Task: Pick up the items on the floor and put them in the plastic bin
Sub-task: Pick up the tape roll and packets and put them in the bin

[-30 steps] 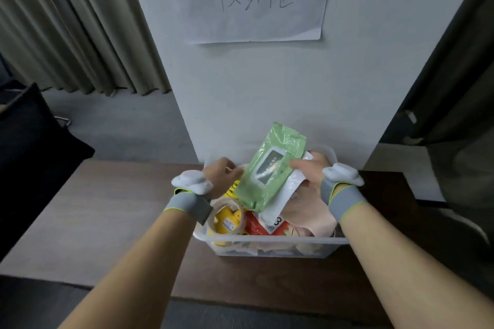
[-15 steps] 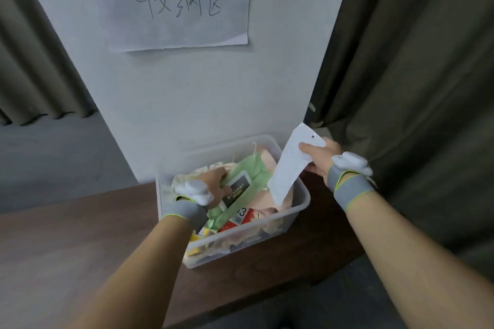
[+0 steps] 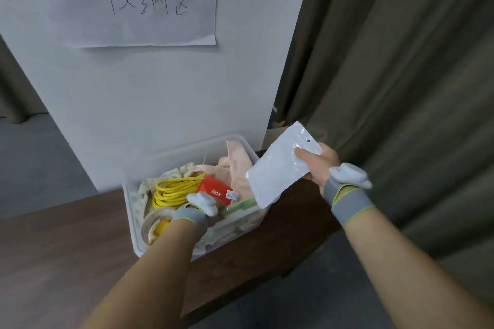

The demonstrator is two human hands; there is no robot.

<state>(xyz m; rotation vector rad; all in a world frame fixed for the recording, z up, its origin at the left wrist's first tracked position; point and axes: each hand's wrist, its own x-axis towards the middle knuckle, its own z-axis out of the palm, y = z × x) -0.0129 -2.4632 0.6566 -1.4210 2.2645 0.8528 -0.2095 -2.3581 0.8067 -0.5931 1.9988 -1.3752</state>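
Observation:
A clear plastic bin stands on a low brown table against the white wall. Inside lie a yellow cable coil, a red box, pink cloth, a tape roll and the edge of a green wipes pack. My left hand reaches down into the bin beside the green pack; its fingers are hidden behind my wrist. My right hand grips a white plastic pouch, held tilted over the bin's right rim.
The table ends just right of the bin, with grey floor below. A dark curtain hangs at the right. A handwritten paper sign is stuck on the wall above the bin.
The green wipes pack has gone from above the bin down into it with my left hand. My right hand has drawn the white pouch up and to the right.

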